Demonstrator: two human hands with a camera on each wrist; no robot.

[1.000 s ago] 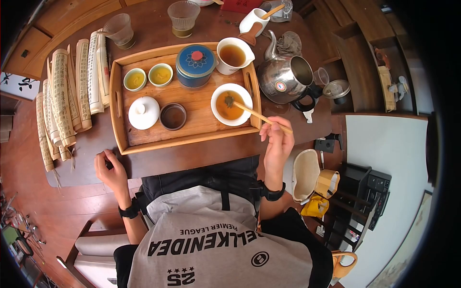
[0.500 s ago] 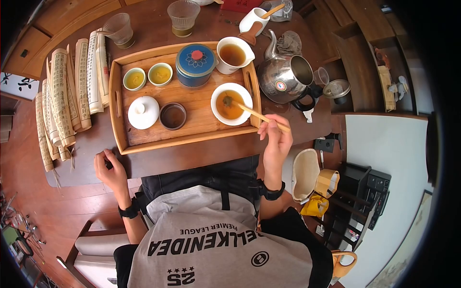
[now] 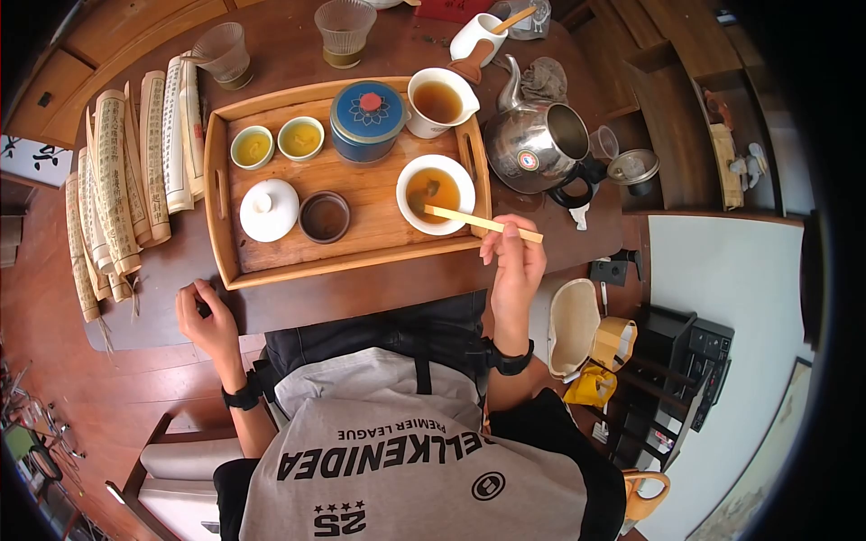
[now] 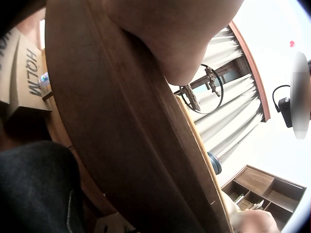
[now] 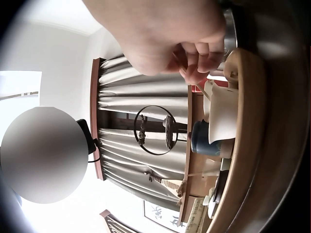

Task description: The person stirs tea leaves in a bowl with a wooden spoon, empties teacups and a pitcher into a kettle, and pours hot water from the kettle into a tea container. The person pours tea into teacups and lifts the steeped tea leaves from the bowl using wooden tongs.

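Observation:
My right hand (image 3: 516,270) pinches a thin wooden stick (image 3: 483,223) between thumb and fingers, and its far end lies in the amber liquid of a white bowl (image 3: 462,194) at the tray's right. A dark clump floats in that liquid. In the right wrist view, the fingers of the right hand (image 5: 170,43) are bent around the stick just above the white bowl (image 5: 224,114). My left hand (image 3: 209,320) rests at the table's front edge with loosely curled fingers, holding nothing visible, left of the wooden tray (image 3: 361,270).
On the tray are two small cups (image 3: 301,138), a blue canister (image 3: 368,126), a white lid (image 3: 270,211), a dark dish (image 3: 326,218) and a pitcher (image 3: 440,101). A steel kettle (image 3: 532,149) stands right, bamboo scrolls (image 3: 155,158) left, glasses (image 3: 345,32) behind.
The stick has swung to a flatter angle, and its tip has moved away from the dark clump toward the bowl's near side. My right hand has shifted slightly left; the left hand has hardly moved.

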